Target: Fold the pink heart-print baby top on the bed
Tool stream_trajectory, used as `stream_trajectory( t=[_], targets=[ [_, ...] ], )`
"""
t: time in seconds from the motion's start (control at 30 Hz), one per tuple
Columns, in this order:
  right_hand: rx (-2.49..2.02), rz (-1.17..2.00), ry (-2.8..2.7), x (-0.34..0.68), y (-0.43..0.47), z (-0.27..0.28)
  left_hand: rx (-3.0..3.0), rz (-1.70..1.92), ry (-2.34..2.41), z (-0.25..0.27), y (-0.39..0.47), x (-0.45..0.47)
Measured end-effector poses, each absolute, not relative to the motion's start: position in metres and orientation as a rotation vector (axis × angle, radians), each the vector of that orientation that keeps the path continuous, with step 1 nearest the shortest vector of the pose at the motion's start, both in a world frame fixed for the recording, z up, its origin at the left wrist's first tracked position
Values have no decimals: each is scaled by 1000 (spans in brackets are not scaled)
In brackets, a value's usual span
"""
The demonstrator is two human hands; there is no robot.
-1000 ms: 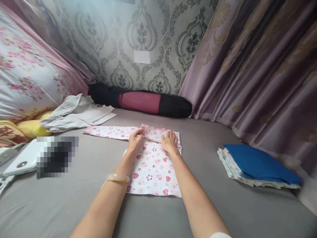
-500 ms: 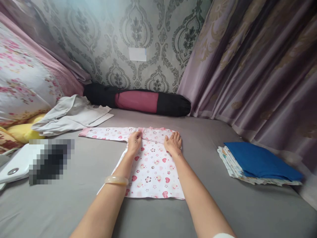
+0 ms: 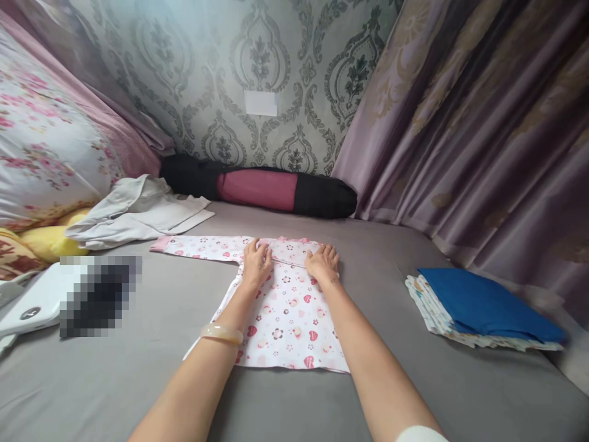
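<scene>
A white child's long-sleeved shirt (image 3: 288,319) printed with pink hearts and flowers lies flat on the grey sheet. One sleeve reaches out to the left, ending in a pink cuff; the other is folded across the top of the body. My left hand (image 3: 256,264) rests on the folded sleeve's end near the left shoulder, its fingers apart, and covers the cuff there. Over the right shoulder fold, my right hand (image 3: 323,261) lies flat with its fingers stretched out. A pale bangle circles my left wrist.
On the right sits a folded pile of clothes with a blue piece (image 3: 490,307) on top. A black and maroon roll bag (image 3: 257,188) lies along the wall. Crumpled pale clothing (image 3: 138,212), a yellow cushion (image 3: 55,242) and a white device (image 3: 34,307) are on the left.
My left hand has let go of the sleeve's cuff and spread its fingers over the folded sleeve. My right hand stays on the right shoulder. The view has shifted slightly.
</scene>
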State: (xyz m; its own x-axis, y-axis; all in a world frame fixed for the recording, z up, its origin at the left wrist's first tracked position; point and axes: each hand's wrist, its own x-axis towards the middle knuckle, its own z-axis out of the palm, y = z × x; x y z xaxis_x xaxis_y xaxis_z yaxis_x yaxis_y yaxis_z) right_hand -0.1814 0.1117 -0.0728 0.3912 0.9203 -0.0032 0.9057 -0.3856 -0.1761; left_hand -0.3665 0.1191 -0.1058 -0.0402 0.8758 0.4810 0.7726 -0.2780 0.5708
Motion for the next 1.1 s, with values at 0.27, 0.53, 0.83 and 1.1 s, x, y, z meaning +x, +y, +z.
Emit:
stream_trajectory(
  t=[0.27, 0.53, 0.83, 1.1],
  targets=[
    [-2297, 266, -1714, -227, 127, -77, 2401, 630, 1753, -97, 107, -354],
    [-2333, 282, -1701, -229, 130, -87, 2367, 526, 1777, -96, 109, -355],
    [-2274, 413, -1753, -207, 131, -73, 2355, 528, 1801, -97, 109, -354],
    [-2405, 154, -1786, -154, 119, -84, 2319, 541, 1831, -102, 111, -353]
  ],
)
